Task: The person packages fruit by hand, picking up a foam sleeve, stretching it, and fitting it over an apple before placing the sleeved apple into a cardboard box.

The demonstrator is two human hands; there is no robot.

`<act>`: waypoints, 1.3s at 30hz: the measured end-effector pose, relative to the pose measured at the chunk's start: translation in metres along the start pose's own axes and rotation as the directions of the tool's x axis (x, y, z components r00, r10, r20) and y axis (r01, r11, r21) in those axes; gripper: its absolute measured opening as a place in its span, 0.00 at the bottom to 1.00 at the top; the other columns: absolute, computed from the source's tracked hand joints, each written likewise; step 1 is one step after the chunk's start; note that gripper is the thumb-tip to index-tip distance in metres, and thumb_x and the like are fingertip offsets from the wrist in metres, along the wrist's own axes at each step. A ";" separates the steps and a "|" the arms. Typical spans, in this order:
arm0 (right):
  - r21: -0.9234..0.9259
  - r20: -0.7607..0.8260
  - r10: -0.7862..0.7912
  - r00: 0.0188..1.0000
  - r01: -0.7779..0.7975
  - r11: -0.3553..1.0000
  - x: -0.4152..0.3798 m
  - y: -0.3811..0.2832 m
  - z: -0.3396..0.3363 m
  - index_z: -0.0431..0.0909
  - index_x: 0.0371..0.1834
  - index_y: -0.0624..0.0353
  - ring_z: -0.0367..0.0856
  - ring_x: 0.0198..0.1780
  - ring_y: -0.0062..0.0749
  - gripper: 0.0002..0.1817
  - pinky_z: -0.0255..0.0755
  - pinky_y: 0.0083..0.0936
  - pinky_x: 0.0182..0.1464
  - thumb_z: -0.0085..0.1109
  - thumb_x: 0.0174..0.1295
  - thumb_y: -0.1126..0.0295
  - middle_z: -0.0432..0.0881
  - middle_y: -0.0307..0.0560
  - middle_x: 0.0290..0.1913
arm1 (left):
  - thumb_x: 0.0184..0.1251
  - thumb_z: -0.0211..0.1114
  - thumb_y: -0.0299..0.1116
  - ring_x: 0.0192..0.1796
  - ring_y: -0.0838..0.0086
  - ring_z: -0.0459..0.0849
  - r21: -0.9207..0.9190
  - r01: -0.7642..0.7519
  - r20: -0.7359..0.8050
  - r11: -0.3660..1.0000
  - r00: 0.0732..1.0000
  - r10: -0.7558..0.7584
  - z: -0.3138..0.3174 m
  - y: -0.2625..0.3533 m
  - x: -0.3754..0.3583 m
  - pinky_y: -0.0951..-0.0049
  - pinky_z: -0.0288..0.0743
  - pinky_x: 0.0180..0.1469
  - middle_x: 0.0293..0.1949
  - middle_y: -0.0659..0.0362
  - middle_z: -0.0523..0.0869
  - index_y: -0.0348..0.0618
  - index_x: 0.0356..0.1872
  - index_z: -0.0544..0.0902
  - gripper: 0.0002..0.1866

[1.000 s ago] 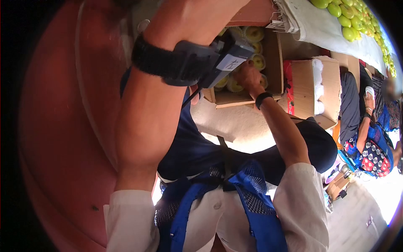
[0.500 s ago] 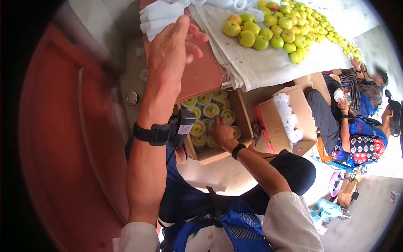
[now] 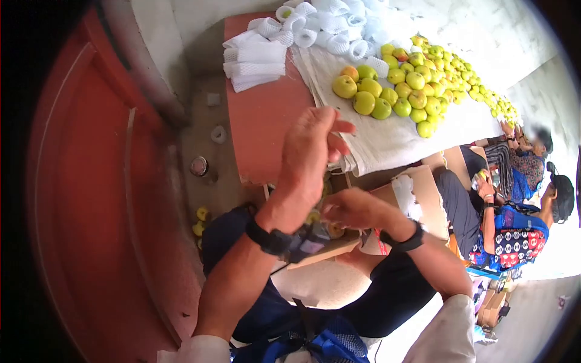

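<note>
My left hand [image 3: 307,151] is raised over the near edge of the covered table, fingers loosely bent and apart, with nothing seen in it. Lower and to its right, my right hand [image 3: 362,209] hovers above the cardboard box [image 3: 327,253], fingers half curled and holding nothing visible. My arms hide most of that box and the net-wrapped apples in it. Yellow-green apples [image 3: 366,103] lie in a long pile on the white cloth [image 3: 375,148]. A flat stack of white foam nets [image 3: 254,63] sits at the table's left, with opened foam nets [image 3: 333,24] behind.
A second carton [image 3: 426,193] with white foam stands to the right. Beyond it sit two other people [image 3: 523,224], one holding an apple. A red door [image 3: 91,212] is at left. A round tin [image 3: 198,166] and several apples [image 3: 200,224] are on the floor.
My right hand has come up out of the box of wrapped apples. My left hand has moved right and down in view, from near the foam stack to the cloth's edge.
</note>
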State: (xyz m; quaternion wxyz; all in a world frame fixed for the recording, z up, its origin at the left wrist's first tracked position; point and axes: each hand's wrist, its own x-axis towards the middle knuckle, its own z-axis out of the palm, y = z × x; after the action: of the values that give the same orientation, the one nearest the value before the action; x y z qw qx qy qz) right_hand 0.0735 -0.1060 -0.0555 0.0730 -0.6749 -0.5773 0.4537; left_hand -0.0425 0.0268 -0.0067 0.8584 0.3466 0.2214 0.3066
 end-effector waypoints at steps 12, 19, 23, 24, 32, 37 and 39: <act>0.261 -0.349 0.221 0.911 -0.132 0.956 0.045 0.024 -0.194 0.86 0.44 0.54 0.83 0.34 0.15 0.14 0.66 0.14 0.32 0.61 0.72 0.56 0.88 0.32 0.34 | 0.82 0.55 0.40 0.29 0.81 0.78 0.035 0.085 0.013 0.996 0.996 -0.086 0.015 -0.009 0.016 0.78 0.68 0.33 0.40 0.54 0.88 0.40 0.47 0.78 0.13; 0.276 -0.524 0.205 0.826 -0.063 0.959 0.068 0.060 -0.261 0.84 0.47 0.56 0.86 0.32 0.15 0.13 0.63 0.14 0.25 0.60 0.73 0.59 0.88 0.35 0.34 | 0.83 0.54 0.41 0.29 0.82 0.77 0.044 0.132 -0.028 0.990 0.991 -0.131 0.008 -0.002 0.033 0.78 0.70 0.34 0.40 0.55 0.88 0.42 0.45 0.78 0.13; 0.300 -0.617 0.222 0.755 -0.035 0.953 0.093 0.064 -0.278 0.82 0.55 0.58 0.86 0.32 0.18 0.16 0.62 0.14 0.24 0.62 0.71 0.61 0.86 0.36 0.37 | 0.83 0.54 0.41 0.29 0.82 0.77 0.032 0.121 -0.012 0.992 0.993 -0.120 0.000 0.000 0.041 0.78 0.71 0.35 0.40 0.55 0.88 0.43 0.46 0.78 0.12; 0.292 -0.639 0.211 0.740 -0.020 0.956 0.102 0.066 -0.282 0.81 0.59 0.58 0.86 0.32 0.19 0.18 0.62 0.14 0.24 0.63 0.70 0.62 0.86 0.38 0.39 | 0.83 0.54 0.41 0.29 0.82 0.77 0.027 0.120 -0.009 0.992 0.993 -0.120 -0.003 0.001 0.043 0.78 0.71 0.35 0.40 0.55 0.88 0.43 0.46 0.77 0.12; 0.242 -0.638 0.213 0.740 -0.070 0.968 0.177 0.091 -0.309 0.64 0.77 0.47 0.91 0.34 0.35 0.37 0.62 0.21 0.17 0.64 0.64 0.75 0.81 0.45 0.35 | 0.84 0.53 0.40 0.30 0.81 0.77 0.012 0.084 -0.029 0.996 0.996 -0.084 -0.017 0.017 0.055 0.78 0.70 0.36 0.38 0.55 0.87 0.42 0.46 0.77 0.12; 0.276 -0.573 0.268 0.774 -0.126 0.953 0.203 0.096 -0.325 0.62 0.78 0.45 0.90 0.29 0.36 0.40 0.61 0.24 0.15 0.59 0.60 0.80 0.80 0.43 0.32 | 0.84 0.53 0.41 0.30 0.80 0.78 -0.014 0.082 -0.038 0.997 0.996 -0.083 -0.029 0.021 0.067 0.77 0.70 0.38 0.38 0.56 0.88 0.43 0.47 0.78 0.13; 0.303 -0.560 0.286 0.778 -0.129 0.944 0.213 0.104 -0.332 0.64 0.78 0.45 0.90 0.27 0.34 0.40 0.63 0.25 0.15 0.58 0.59 0.79 0.83 0.44 0.34 | 0.84 0.53 0.42 0.31 0.80 0.78 -0.015 0.077 -0.043 0.997 0.996 -0.078 -0.031 0.023 0.070 0.77 0.70 0.38 0.38 0.56 0.88 0.43 0.47 0.78 0.13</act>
State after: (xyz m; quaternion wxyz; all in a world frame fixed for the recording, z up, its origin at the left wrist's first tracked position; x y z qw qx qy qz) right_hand 0.3623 0.1815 -0.0410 0.2835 -0.8284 -0.3849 0.2920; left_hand -0.0190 0.1018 -0.0221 0.8670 0.3252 0.2512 0.2820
